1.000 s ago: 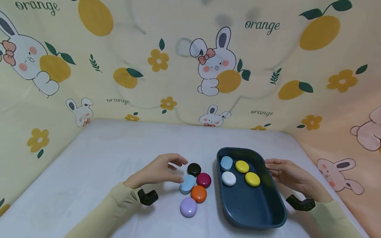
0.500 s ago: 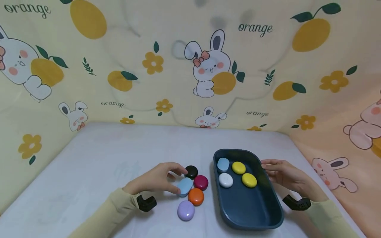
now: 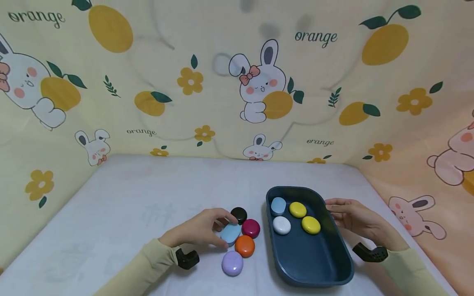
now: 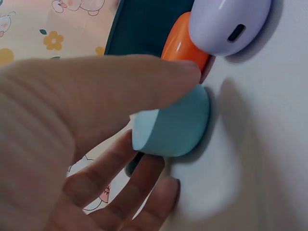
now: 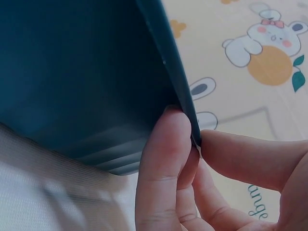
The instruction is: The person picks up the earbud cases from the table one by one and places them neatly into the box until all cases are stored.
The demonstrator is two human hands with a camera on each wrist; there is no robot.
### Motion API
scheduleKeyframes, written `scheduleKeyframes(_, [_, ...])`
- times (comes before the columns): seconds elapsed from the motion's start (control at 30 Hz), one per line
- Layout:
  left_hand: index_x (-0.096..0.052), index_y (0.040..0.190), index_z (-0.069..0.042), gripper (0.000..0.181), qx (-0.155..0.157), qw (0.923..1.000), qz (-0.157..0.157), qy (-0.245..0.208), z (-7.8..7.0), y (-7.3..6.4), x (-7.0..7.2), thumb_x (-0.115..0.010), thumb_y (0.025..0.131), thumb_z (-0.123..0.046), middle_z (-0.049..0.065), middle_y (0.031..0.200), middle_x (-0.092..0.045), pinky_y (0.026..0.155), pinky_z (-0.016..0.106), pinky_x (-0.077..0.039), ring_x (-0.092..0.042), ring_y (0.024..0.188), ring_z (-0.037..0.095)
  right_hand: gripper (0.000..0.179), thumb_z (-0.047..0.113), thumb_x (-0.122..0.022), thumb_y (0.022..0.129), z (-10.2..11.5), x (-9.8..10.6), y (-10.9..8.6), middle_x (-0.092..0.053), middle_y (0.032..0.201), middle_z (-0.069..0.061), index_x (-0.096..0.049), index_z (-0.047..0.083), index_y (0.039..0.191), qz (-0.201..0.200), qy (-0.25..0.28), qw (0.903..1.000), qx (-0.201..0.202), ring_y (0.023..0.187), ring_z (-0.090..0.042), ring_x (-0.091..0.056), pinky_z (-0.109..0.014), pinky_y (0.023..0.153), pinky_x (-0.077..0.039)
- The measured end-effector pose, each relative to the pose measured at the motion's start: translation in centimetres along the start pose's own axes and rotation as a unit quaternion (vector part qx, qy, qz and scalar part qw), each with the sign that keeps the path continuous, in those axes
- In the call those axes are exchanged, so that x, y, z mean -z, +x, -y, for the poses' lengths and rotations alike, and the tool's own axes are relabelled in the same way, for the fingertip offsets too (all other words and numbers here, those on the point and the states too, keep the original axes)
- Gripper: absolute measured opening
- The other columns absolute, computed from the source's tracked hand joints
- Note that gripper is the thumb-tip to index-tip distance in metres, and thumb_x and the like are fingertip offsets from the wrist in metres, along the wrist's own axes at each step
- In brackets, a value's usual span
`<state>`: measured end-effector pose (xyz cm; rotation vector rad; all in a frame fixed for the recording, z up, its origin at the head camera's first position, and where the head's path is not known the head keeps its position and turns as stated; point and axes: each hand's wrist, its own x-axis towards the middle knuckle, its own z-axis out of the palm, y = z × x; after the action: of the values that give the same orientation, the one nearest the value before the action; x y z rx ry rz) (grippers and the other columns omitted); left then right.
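Light blue is the colour I'm watching from my end: the rounded piece (image 3: 230, 233) is sitting between the thumb (image 4: 149, 82) and fingers (image 4: 120, 192) of the left hand (image 3: 205, 227), narrowed around it, though I'm not managing to tell how firmly it is pressing, or whether the piece is resting on the bench (image 3: 163, 185) or just clear of it. I'm judging a slip the likeliest fault, because the sides are looking smooth and the thumb is sitting off to one side. Crowding is worrying me too: the black disc (image 3: 238, 215) is lying right by the fingertips, and the orange disc (image 3: 245, 246) is lying just beside the thumb, so a sideways drag could be knocking either loose. Meanwhile the right hand (image 3: 364, 220) is pinching the rim of the tray (image 3: 311, 263); an uneven pull there could be tilting it and sending the white disc (image 3: 282, 225) and yellow discs (image 3: 311, 225) sliding.
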<state>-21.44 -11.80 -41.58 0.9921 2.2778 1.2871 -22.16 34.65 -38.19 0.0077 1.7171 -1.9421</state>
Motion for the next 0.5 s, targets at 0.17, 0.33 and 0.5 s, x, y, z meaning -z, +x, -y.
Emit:
scheduleKeyframes(0.17, [-0.064,0.121,-0.012,0.054,0.008,0.9999,-0.001,0.01,0.0,0.15,-0.19,-0.088,0.072,-0.01,-0.004,0.119,-0.061,0.093,0.035,-0.05,-0.059,0.106,0.018,0.019,0.007,-0.051,0.103,0.06,0.05,-0.11,-0.069,0.109,-0.008,-0.065,0.008,0.114,-0.001,0.002,1.0,-0.001,0.092,-0.02,-0.067,-0.034,0.086,-0.054])
scheduleKeyframes(0.33, [-0.063,0.124,-0.014,0.058,0.015,0.9994,0.005,0.031,0.18,0.29,-0.35,-0.088,0.072,-0.011,-0.007,0.118,-0.062,0.094,0.031,-0.048,-0.057,0.104,0.013,0.018,0.007,-0.052,0.102,0.02,0.02,-0.12,-0.069,0.109,-0.008,-0.065,0.007,0.114,-0.007,0.002,1.0,-0.002,0.092,-0.02,-0.067,-0.034,0.086,-0.054])
scheduleKeyframes(0.5, [-0.062,0.127,-0.012,0.061,0.022,0.9989,0.003,0.042,0.32,0.3,-0.43,-0.089,0.072,-0.013,-0.007,0.118,-0.061,0.094,0.03,-0.048,-0.057,0.103,0.01,0.018,0.008,-0.052,0.103,-0.07,0.08,-0.01,-0.069,0.108,-0.008,-0.065,0.007,0.115,-0.006,-0.005,1.0,0.001,0.091,-0.019,-0.068,-0.034,0.086,-0.054])
